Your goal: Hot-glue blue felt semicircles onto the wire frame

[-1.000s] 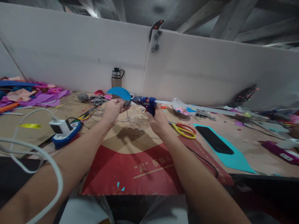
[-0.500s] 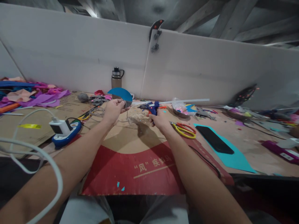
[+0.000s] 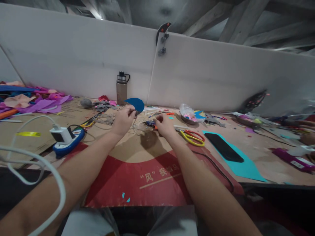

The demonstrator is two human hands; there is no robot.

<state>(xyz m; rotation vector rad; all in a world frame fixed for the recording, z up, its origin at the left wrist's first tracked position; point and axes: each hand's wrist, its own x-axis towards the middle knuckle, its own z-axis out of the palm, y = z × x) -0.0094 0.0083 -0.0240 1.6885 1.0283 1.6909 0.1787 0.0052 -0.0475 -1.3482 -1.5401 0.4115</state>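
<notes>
Between the bent fingers and thumb of my left hand (image 3: 123, 120) is a curved, leaf-shaped blue piece (image 3: 136, 105), raised over the work surface. My right hand (image 3: 165, 125) is closed around a dark blue glue gun (image 3: 150, 123) with an orange trigger. The gun sits low and points left, and my fingers hide its rear half. A short length of white stick (image 3: 181, 127) shows just right of that hand. Below both hands lies a red and tan cardboard sheet (image 3: 137, 177).
Red-and-yellow-handled scissors (image 3: 193, 137) and a black phone (image 3: 223, 146) on a turquoise sheet (image 3: 251, 170) lie right. A bowl (image 3: 190, 118) and bottle (image 3: 121, 90) stand behind. Leftward are a blue power strip (image 3: 68, 144) and white cable (image 3: 60, 183). Another person's hand (image 3: 307, 137) appears far right.
The blue piece has moved right and down and turned in my left hand. My right hand has brought the glue gun lower and left, and the white stick behind it has swung down.
</notes>
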